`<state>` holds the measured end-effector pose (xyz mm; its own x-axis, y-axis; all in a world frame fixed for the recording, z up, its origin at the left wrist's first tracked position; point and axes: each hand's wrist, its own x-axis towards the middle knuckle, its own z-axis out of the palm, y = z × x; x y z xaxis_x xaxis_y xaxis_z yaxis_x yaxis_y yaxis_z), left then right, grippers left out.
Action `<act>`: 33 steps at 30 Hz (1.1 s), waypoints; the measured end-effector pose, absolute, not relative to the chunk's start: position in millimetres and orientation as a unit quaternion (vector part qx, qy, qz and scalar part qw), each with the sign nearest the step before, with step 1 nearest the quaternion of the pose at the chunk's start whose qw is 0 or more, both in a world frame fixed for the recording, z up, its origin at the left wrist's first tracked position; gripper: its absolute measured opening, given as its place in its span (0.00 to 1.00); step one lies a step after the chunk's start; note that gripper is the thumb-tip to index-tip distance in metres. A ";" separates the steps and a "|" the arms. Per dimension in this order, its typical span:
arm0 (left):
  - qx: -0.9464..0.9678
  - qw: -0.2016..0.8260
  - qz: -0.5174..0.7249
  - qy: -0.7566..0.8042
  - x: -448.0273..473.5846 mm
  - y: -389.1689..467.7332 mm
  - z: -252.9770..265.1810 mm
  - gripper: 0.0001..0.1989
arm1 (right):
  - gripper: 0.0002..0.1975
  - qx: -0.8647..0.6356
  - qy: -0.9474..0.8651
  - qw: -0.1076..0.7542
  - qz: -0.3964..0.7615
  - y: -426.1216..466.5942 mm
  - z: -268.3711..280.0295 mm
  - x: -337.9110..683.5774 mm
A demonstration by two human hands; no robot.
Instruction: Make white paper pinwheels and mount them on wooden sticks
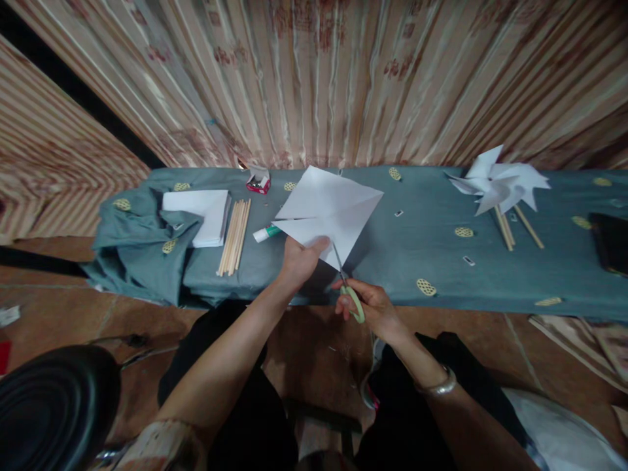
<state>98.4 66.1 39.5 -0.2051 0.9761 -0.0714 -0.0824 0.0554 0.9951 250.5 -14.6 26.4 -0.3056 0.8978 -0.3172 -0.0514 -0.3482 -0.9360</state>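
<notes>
My left hand (300, 260) grips a square white sheet of paper (333, 199) by its near edge, thumb on top. A slit runs in from the sheet's left corner. In my right hand (369, 304) is a pair of scissors (354, 305) with pale green handles, fingers through the loops. Its blades lie at the sheet's near corner, pointing toward the middle. A glue stick (265, 233) with a white and green body sticks out from under the sheet's left side.
Left on the green cloth (422, 255) lie a stack of white paper (210, 219), several wooden sticks (235, 237) and a small red box (258, 180). White paper pinwheels (500, 180) on sticks lie right, near a dark object (610, 242). A black round stool seat (56, 405) stands lower left.
</notes>
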 end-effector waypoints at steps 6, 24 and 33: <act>0.405 0.495 0.547 0.541 102.9 62.5 37.1 0.15 | 0.19 -0.476 -0.436 0.365 0.671 -13.8 25.5 250.9; 0.381 0.530 0.540 0.531 108.3 58.4 40.1 0.12 | 0.22 -0.474 -0.442 0.373 0.664 -11.2 23.9 253.8; 0.372 0.539 0.543 0.526 108.9 56.6 44.6 0.12 | 0.20 -0.479 -0.456 0.372 0.651 -11.6 22.2 253.7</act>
<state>108.9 56.6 44.6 -0.1415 0.9764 -0.1634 -0.1943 0.1345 0.9717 253.7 -11.6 22.2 -0.2647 0.9214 -0.2846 -0.0468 -0.3071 -0.9505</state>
